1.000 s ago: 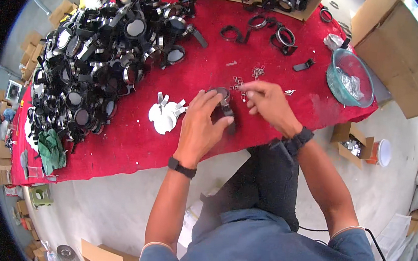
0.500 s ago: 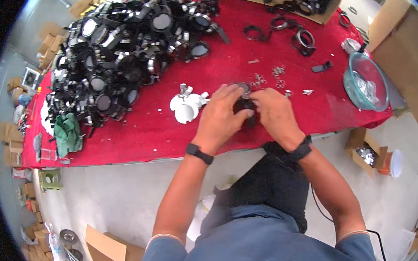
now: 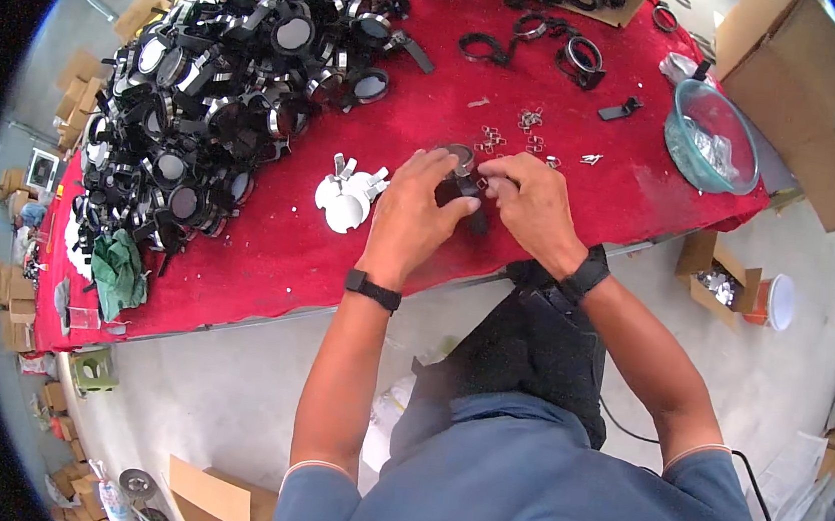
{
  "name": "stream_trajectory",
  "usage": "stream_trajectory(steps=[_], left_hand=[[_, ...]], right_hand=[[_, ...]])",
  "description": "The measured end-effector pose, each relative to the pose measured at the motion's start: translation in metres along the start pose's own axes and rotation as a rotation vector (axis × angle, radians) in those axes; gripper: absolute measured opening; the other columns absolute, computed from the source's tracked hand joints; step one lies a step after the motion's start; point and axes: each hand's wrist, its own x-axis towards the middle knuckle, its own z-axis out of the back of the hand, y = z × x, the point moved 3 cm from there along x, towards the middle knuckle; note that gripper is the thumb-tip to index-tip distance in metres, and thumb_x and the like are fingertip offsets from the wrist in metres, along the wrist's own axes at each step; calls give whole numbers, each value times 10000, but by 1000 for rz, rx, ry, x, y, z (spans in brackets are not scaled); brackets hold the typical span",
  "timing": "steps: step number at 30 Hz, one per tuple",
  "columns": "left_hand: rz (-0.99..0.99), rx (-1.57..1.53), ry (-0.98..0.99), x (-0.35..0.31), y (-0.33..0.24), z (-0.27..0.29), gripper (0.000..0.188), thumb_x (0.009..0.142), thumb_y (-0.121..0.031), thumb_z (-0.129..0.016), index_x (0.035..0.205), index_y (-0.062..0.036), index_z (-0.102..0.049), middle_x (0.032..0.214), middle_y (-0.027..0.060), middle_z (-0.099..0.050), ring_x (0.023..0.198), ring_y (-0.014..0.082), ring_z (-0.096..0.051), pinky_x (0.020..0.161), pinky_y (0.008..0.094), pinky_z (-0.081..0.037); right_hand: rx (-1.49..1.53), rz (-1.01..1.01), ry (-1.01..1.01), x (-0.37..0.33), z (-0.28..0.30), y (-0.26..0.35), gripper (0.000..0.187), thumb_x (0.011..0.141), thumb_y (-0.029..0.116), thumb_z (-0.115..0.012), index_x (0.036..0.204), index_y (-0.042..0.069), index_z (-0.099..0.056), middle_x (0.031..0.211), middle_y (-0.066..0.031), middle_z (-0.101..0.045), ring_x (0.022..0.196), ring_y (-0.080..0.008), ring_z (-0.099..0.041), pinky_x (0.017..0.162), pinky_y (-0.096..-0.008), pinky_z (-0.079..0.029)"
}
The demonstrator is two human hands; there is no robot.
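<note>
My left hand [image 3: 411, 205] is curled around a black fitting with a round grey disc [image 3: 461, 156], steadying it against the red-covered table near the front edge. From the right, my right hand [image 3: 533, 206] meets it with thumb and forefinger pinched on a tiny metal piece [image 3: 482, 182] at the fitting's side. Its exact shape is too small to make out. Beyond the fingers lie several small wire clips [image 3: 490, 139]. Left of my left hand sits a little cluster of white discs with metal tabs [image 3: 348, 204].
A big heap of black ring fittings [image 3: 201, 109] covers the table's left side, a green cloth [image 3: 119, 274] at its foot. Loose black rings [image 3: 482, 48] lie at the back before a filled carton [image 3: 617, 15]. A teal basin [image 3: 693, 165] stands at the right edge.
The view has shifted, so the table's contents appear further left. My right fingers have drawn slightly back from the fitting and now pinch at its side; the left hand keeps its hold.
</note>
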Motion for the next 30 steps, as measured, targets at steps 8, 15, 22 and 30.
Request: stream_trajectory(steps=[8,15,22,30], left_hand=[[-29,98,13,0,0,4,502,904,-215,-802,1344,6,-703,1443,246,-663,1389,409,-599,1182,460,-470],[4,92,65,6,1,8,407,994,-223,-700,1336,-4,-718,1414,245,-681,1373,402,-613,1176,458,-474],[39,32,89,12,1,12,363,996,-203,-699,1288,8,-741,1354,252,-709,1321,412,-649,1141,452,-502],[72,65,62,17,-3,11,358,946,-148,-689,1278,-32,-758,1275,227,-748,1083,386,-753,959,430,-581]], right_hand=[[-177,319,-121,0,-1,16,146,887,10,-680,1004,52,-757,979,-136,-744,887,-339,-741,783,-427,-612],[-207,508,-168,1,-11,14,149,854,32,-695,982,76,-759,971,-101,-744,875,-308,-746,733,-417,-613],[-164,407,-215,2,-19,13,122,889,46,-712,997,63,-766,942,-109,-767,844,-312,-757,743,-408,-617],[-9,92,-300,-10,-31,19,131,935,67,-718,1055,43,-763,1006,-149,-782,923,-345,-760,825,-429,-619]])
